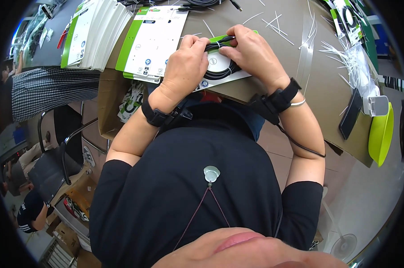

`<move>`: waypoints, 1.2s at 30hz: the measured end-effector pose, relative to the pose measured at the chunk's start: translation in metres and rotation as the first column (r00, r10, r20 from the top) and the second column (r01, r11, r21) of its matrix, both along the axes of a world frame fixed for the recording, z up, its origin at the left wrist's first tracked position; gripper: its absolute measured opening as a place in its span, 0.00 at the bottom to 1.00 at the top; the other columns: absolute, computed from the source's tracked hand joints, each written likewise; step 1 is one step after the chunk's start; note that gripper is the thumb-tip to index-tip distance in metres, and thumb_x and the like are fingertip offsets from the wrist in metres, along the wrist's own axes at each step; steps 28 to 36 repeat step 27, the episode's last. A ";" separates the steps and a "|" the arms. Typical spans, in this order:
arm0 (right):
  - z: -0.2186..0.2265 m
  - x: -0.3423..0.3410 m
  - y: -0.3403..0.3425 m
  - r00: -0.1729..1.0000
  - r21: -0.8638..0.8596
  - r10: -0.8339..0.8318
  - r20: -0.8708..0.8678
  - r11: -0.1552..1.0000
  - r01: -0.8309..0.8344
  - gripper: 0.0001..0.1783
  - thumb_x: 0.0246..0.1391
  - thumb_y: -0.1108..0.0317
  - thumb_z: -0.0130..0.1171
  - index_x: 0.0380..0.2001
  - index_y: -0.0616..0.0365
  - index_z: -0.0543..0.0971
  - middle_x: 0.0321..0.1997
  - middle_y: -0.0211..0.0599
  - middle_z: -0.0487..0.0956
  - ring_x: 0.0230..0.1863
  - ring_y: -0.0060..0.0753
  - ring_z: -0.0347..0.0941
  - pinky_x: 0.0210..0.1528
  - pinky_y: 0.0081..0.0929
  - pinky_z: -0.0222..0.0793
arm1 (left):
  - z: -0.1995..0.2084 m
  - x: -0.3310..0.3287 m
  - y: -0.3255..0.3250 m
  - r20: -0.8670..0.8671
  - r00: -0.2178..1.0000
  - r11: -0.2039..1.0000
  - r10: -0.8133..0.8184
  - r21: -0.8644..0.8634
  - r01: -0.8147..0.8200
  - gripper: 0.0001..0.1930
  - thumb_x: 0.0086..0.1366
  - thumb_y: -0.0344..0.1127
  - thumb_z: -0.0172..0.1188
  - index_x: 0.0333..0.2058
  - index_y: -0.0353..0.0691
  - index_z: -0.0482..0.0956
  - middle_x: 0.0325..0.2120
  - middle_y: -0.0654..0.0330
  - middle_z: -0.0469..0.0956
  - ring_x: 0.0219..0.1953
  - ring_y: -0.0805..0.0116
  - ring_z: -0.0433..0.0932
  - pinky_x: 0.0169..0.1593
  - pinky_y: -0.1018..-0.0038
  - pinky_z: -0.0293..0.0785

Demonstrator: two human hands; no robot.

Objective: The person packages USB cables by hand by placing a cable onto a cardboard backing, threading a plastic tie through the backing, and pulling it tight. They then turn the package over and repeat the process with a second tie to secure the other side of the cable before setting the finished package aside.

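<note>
A coiled black cable [219, 76] lies on a white and green packaging card [240, 75] at the table's near edge. White ties circle the coil at its top and lower right. My left hand [186, 64] pinches the upper left of the coil, thumb and fingers closed. My right hand [254, 54] grips the upper right, near the cable's end, with fingertips bent round it. Part of the coil is hidden behind my fingers. Left of my hands rests a stack of white and green cards [150, 42].
A taller card pile [97, 35] stands at far left. Loose white ties [278, 27] are scattered across the brown table [273, 53]. A phone [350, 114], a bag of ties [363, 71] and a lime-green tray [380, 134] sit at right. An open carton [109, 105] is below the left edge.
</note>
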State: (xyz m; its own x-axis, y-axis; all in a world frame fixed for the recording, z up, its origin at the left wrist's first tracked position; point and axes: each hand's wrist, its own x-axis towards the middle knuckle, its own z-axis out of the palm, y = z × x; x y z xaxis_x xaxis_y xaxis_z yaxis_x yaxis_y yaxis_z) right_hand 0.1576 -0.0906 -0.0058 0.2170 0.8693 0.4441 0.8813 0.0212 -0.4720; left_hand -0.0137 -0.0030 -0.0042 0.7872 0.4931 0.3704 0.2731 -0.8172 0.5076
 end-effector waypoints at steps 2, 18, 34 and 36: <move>0.021 0.010 0.001 0.910 -0.281 -0.079 -0.406 0.959 -0.042 0.23 0.46 0.59 0.67 0.38 0.65 0.74 0.22 0.39 0.76 0.26 0.39 0.75 0.30 0.31 0.70 | 0.000 -0.001 0.001 -0.022 1.000 1.000 0.012 -0.008 -0.012 0.11 0.56 0.27 0.56 0.40 0.36 0.73 0.34 0.50 0.72 0.30 0.50 0.77 0.33 0.63 0.76; 0.009 -0.021 -0.013 0.994 -0.228 -0.100 0.050 0.967 0.109 0.19 0.50 0.65 0.59 0.43 0.62 0.71 0.30 0.43 0.80 0.32 0.43 0.77 0.36 0.34 0.73 | 0.000 0.001 0.006 -0.040 0.999 0.998 -0.036 0.047 0.038 0.11 0.55 0.27 0.56 0.38 0.37 0.73 0.33 0.51 0.73 0.29 0.50 0.77 0.34 0.63 0.76; 0.017 0.005 -0.041 0.758 0.017 -0.087 -0.646 0.992 0.129 0.19 0.59 0.65 0.54 0.52 0.58 0.71 0.44 0.39 0.80 0.45 0.45 0.78 0.50 0.35 0.73 | 0.033 -0.005 0.033 -0.341 0.933 0.927 -0.114 -0.373 -0.023 0.23 0.51 0.44 0.64 0.43 0.38 0.75 0.38 0.49 0.75 0.39 0.51 0.77 0.48 0.65 0.73; 0.017 0.005 -0.041 0.758 0.017 -0.087 -0.646 0.992 0.129 0.19 0.59 0.65 0.54 0.52 0.58 0.71 0.44 0.39 0.80 0.45 0.45 0.78 0.50 0.35 0.73 | 0.033 -0.005 0.033 -0.341 0.933 0.927 -0.114 -0.373 -0.023 0.23 0.51 0.44 0.64 0.43 0.38 0.75 0.38 0.49 0.75 0.39 0.51 0.77 0.48 0.65 0.73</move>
